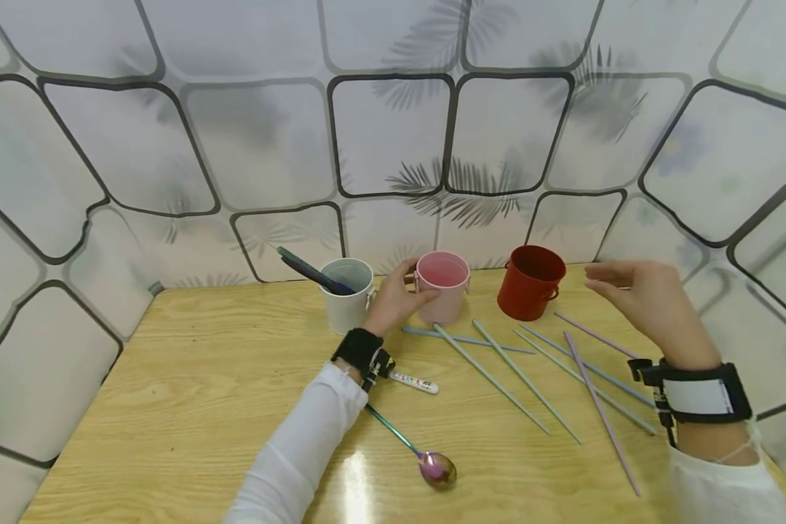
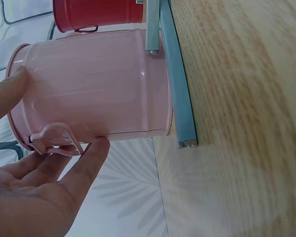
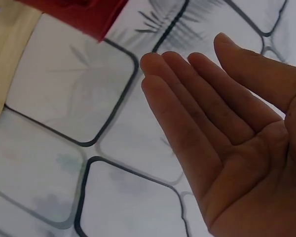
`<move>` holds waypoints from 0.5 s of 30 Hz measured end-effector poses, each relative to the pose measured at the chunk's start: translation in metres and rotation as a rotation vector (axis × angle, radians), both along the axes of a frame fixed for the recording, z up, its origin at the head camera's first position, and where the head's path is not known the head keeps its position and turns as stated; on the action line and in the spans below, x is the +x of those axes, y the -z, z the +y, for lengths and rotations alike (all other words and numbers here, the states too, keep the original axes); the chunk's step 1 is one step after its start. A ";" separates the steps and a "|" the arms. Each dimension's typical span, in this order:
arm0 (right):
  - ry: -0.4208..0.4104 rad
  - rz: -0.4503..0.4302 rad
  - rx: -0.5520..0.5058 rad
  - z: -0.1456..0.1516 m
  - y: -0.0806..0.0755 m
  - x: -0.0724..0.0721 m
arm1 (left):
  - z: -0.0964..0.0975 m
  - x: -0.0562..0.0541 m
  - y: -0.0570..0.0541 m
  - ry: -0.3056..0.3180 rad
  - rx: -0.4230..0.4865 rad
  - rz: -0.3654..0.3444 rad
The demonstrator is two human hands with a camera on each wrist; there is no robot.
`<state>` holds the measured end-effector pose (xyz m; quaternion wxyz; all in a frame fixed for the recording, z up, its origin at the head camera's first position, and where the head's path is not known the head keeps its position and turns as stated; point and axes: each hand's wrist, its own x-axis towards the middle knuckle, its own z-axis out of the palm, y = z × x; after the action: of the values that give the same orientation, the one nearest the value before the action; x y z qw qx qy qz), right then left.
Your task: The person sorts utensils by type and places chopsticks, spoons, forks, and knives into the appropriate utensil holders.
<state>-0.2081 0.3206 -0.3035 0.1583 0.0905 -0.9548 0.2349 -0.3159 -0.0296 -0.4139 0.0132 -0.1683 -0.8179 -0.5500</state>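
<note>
In the head view my left hand (image 1: 396,297) holds a small pink bucket (image 1: 444,307) by its left side. The left wrist view shows the thumb on the front of the pink bucket (image 2: 93,84) and fingers around its side, near the looped handle (image 2: 59,136). My right hand (image 1: 642,302) is raised to the right of a red bucket (image 1: 527,291), apart from it. Extended fingers (image 3: 187,128) and nothing held show in the right wrist view. To the left stands a white bucket (image 1: 342,313) with dark long-handled utensils (image 1: 314,273) leaning in it.
Several thin sticks, among them a purple one (image 1: 602,411) and a pale green one (image 1: 491,378), lie scattered on the wooden table (image 1: 190,393). An iridescent spoon (image 1: 437,469) and a white marker-like item (image 1: 415,382) lie near my left forearm. A patterned wall (image 1: 393,138) rises behind.
</note>
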 end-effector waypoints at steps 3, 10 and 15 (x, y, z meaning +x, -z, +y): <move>0.020 -0.053 0.013 0.015 0.012 -0.010 | -0.001 0.000 0.000 0.001 -0.001 0.001; 0.030 -0.208 0.046 0.045 0.038 -0.033 | -0.001 -0.001 0.000 0.001 0.006 -0.009; 0.005 -0.287 0.098 0.057 0.056 -0.048 | -0.001 0.000 -0.001 0.005 0.003 -0.003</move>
<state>-0.2563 0.3777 -0.3592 0.0159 0.0613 -0.9781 0.1984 -0.3162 -0.0302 -0.4130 0.0109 -0.1693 -0.8166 -0.5517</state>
